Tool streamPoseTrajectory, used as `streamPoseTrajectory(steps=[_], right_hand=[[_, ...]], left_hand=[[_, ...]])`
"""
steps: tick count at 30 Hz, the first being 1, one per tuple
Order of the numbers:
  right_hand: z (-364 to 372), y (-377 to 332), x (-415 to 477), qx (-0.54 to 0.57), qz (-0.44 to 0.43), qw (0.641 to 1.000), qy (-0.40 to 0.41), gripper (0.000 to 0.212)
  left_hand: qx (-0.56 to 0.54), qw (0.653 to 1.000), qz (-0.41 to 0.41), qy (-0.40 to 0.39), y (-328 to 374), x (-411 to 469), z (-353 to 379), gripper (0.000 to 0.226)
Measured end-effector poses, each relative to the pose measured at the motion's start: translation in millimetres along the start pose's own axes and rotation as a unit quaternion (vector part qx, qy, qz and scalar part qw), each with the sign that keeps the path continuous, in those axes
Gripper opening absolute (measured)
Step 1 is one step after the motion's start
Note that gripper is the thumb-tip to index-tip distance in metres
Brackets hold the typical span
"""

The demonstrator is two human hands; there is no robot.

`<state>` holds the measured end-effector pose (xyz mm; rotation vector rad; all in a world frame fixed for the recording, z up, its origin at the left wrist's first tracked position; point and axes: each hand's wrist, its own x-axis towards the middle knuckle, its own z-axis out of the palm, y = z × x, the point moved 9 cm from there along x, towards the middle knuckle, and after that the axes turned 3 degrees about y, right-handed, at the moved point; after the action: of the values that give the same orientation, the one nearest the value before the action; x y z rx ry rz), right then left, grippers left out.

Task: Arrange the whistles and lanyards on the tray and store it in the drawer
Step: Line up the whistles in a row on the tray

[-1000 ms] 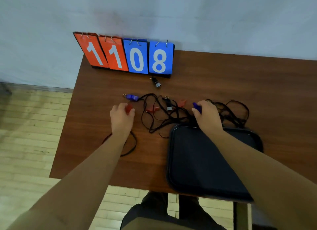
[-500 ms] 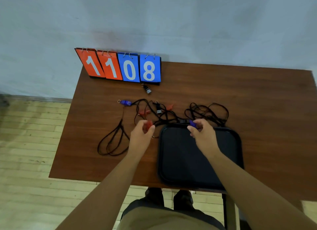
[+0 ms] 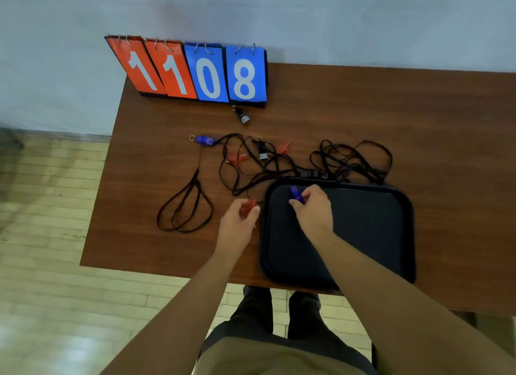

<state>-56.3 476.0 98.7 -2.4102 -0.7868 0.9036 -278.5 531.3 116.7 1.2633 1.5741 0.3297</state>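
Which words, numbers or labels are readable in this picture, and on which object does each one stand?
"11": white digits on the two orange flip cards.
"08": white digits on the two blue flip cards.
Nothing readable on the whistles or the tray.

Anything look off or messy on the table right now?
Yes. The black lanyards lie in a tangled heap just behind the tray, with whistles caught among the cords. One black whistle sits apart, close to the scoreboard. Nothing looks damaged.
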Motion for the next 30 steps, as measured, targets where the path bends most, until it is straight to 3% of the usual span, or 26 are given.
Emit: streamPoseTrajectory(steps=[7, 10, 16, 23, 25, 30], right_hand=[[-2, 2, 1, -0.011, 0.016, 1.000, -0.003, 0.037], [-21, 3, -10, 0.062, 0.016, 0.998, 0.006, 0.025], [-28, 5, -41, 0.280, 0.062, 0.949, -0.133, 0.016], [-40, 25, -41, 0.331, 0.086, 0.926, -0.159, 0.018], [-44, 30, -36, 0.326, 0.086, 0.930, -0.144, 0.016], [-56, 46, -8, 0.209, 0.092, 0.972, -0.048, 0.015]], left_hand=[[-0.006, 1.000, 0.011, -0.015, 9, 4, 8, 0.031], [0.003, 0.999, 0.030, -0.036, 19, 4, 18, 0.038], [-0.020, 0.990, 0.076, -0.121, 51, -8, 60, 0.030], [-0.001, 0.968, 0.138, -0.211, 76, -20, 92, 0.024], [0.012, 0.974, 0.121, -0.190, 71, -15, 94, 0.021], [0.163, 0.984, 0.072, -0.010, 53, 16, 76, 0.022]])
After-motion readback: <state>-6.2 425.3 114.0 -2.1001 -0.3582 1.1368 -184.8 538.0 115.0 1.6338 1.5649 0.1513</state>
